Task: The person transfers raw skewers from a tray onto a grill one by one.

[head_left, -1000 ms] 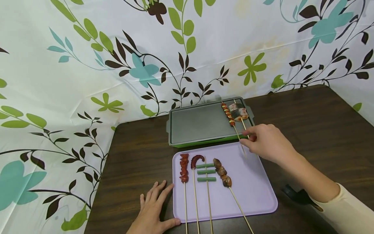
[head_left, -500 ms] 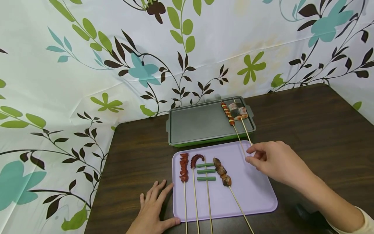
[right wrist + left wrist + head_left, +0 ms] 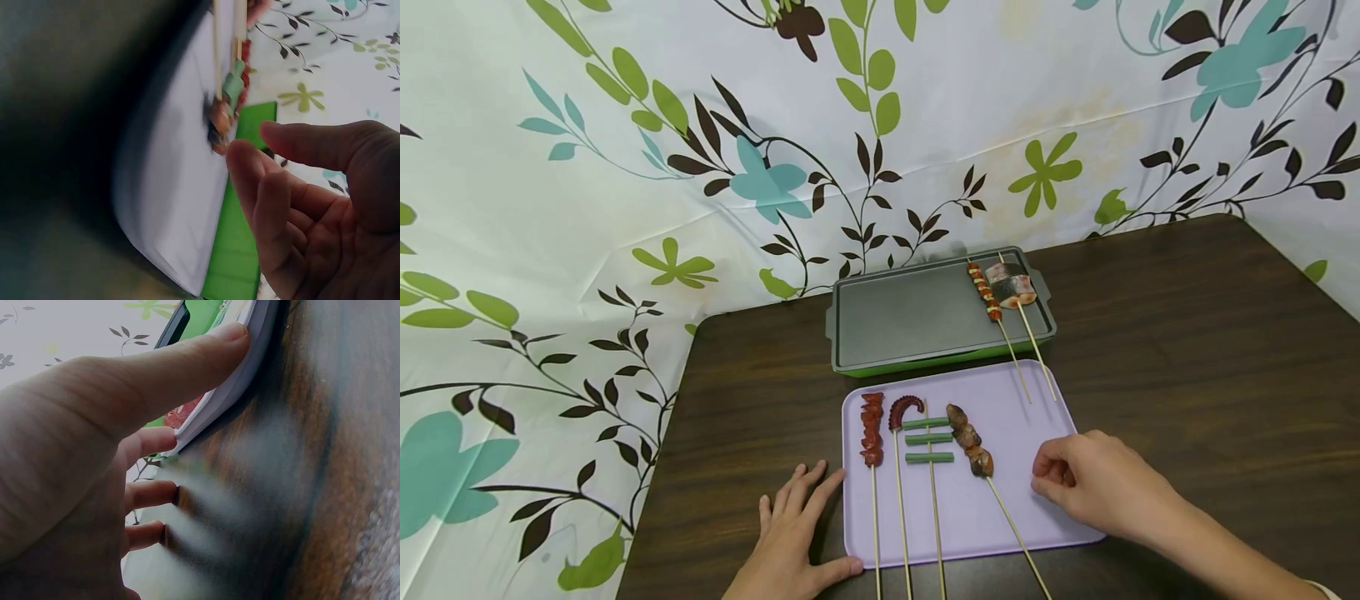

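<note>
L hand (image 3: 793, 533) spread, fingers by L edge of lilac tray (image 3: 970, 525), thumb touching near-L corner. R hand (image 3: 1097, 483) loosely curled, nothing held, thumb & fingertips slightly apart, at tray's R side. Fish skewer (image 3: 1010, 286) + red/yellow skewer (image 3: 984, 292) on gray grill plate (image 3: 910, 312), R end, sticks over tray. On tray, L to R: red skewer (image 3: 872, 429), tentacle skewer (image 3: 896, 414), green skewer (image 3: 929, 439), brown skewer (image 3: 972, 442). Dk wood tabletop (image 3: 752, 383).
</note>
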{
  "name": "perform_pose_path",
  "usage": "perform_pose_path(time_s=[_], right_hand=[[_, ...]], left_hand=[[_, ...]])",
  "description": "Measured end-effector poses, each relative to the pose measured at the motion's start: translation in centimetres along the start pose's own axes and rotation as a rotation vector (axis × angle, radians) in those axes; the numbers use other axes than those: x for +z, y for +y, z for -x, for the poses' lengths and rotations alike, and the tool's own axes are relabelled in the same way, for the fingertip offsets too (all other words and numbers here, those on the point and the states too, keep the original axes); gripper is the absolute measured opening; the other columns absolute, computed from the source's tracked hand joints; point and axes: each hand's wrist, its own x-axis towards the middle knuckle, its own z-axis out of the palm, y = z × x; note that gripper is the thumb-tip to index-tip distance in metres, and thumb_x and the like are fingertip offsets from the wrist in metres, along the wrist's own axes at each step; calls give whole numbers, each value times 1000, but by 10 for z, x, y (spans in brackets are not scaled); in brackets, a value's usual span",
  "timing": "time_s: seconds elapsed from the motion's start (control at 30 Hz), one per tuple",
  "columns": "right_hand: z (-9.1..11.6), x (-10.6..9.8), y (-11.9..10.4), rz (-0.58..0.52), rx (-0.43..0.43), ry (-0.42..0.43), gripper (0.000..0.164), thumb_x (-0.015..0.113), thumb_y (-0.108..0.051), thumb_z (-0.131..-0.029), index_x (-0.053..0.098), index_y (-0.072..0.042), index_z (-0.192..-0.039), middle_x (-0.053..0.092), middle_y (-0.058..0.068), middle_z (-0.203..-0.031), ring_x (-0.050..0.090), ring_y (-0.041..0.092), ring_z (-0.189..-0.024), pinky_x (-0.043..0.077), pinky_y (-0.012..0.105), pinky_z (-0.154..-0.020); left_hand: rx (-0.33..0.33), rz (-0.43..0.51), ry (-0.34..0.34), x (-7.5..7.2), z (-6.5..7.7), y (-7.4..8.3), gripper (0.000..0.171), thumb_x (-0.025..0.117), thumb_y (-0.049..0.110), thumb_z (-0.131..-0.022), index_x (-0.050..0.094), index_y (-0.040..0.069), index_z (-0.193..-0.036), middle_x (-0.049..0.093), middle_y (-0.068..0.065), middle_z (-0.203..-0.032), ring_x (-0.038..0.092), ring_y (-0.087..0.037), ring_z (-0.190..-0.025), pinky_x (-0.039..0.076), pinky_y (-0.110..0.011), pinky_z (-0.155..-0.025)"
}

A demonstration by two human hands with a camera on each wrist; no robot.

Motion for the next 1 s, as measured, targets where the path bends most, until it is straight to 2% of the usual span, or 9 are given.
perform_pose_path(time_s=[0.37,0.5,0.73,1.0], right_hand=[[1,28,0,-65,-60,-63,14,77,-30,-77,64,-30,-74,48,-25,-62,43,-7,-60,37,20,-53],[0,32,0,-80,-86,-60,14,77,-30,-77,63,-30,-72,46,-25,-61,43,-7,-60,37,20,-53],[0,38,-4,-96,-66,-68,15,76,-35,-77,63,-32,-71,45,-25,-58,41,-6,-59,35,19,-53],[0,40,-4,-84,-78,-55,15,76,-29,-76,63,-32,-70,44,-25,-58,40,-5,-60,36,20,-55]], left_hand=[[-21,13,-19,3,1,-4,98,66,75,-65,32,36,-148,32,-3,-153,19,-39,-141,10,-81,-91],[-35,14,-26,3,1,-4,99,67,75,-64,32,36,-148,31,-2,-153,17,-37,-141,9,-80,-93],[-37,12,-28,2,0,-3,98,66,75,-65,32,36,-148,31,-2,-153,17,-37,-141,9,-80,-93],[-38,12,-30,0,-1,-2,99,67,75,-65,32,36,-148,31,-2,-153,17,-37,-142,8,-80,-93]])
